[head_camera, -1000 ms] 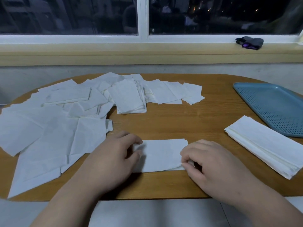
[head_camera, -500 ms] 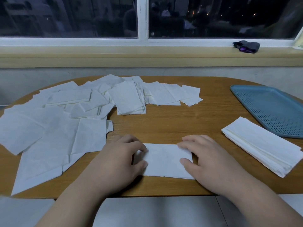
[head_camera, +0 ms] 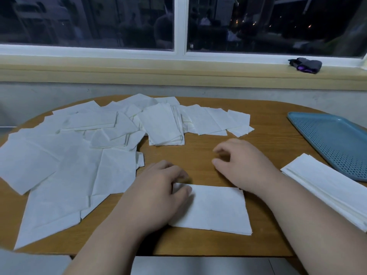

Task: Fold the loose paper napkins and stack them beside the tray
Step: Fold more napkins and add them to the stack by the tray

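Observation:
A folded white napkin (head_camera: 214, 209) lies flat near the table's front edge. My left hand (head_camera: 158, 193) rests on its left end, thumb and fingertips pressing the paper. Beyond the napkin's far edge, my right hand (head_camera: 238, 163) hovers over bare wood with fingers loosely curled and nothing in them. A stack of folded napkins (head_camera: 325, 187) lies at the right, beside the blue perforated tray (head_camera: 335, 143). Several loose unfolded napkins (head_camera: 59, 171) spread over the table's left half, with more folded ones (head_camera: 164, 126) at the back centre.
The oval wooden table (head_camera: 266, 139) ends close in front of me, with grey floor below. A window sill runs behind, with a dark cloth bundle (head_camera: 305, 65) at its right end.
My right hand has left the napkin's right end and moved away from me, off the paper. The napkin now lies flat; my left hand stays on its left end.

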`<state>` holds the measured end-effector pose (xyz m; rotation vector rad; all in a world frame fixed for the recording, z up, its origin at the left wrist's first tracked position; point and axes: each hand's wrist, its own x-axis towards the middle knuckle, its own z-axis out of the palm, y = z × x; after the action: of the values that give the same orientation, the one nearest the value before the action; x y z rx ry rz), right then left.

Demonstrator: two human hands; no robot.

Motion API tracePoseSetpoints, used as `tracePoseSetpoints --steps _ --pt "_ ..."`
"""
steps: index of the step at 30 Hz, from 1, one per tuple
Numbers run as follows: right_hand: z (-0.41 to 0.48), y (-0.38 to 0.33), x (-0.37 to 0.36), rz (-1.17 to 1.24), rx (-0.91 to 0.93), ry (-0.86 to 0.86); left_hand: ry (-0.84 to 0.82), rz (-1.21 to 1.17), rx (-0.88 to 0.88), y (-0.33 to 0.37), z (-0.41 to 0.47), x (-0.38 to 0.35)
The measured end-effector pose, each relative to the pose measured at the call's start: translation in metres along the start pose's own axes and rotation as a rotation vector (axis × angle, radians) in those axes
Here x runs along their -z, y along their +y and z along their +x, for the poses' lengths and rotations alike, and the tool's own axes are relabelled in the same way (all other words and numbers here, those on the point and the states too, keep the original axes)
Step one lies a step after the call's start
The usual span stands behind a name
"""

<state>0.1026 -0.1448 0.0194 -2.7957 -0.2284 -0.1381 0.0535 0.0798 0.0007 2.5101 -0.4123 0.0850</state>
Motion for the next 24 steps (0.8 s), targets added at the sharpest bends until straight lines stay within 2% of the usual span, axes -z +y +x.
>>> tracePoseSetpoints --steps 6,13,19,24 --pt "0.087 -0.007 -0.022 -0.053 -0.142 0.05 0.024 -0.045 0.032 -0.007 0.013 0.001" --pt "0.134 -0.006 -0.038 -0.176 -0.209 0.034 0.015 -0.084 0.048 -0.012 0.022 0.001" --pt "0.134 0.002 -0.038 -0.261 -0.203 0.03 0.013 -0.089 0.044 -0.011 0.021 0.002" --pt "0.085 0.004 -0.015 -0.112 -0.152 0.123 0.013 -0.081 0.032 -0.007 0.018 0.004"
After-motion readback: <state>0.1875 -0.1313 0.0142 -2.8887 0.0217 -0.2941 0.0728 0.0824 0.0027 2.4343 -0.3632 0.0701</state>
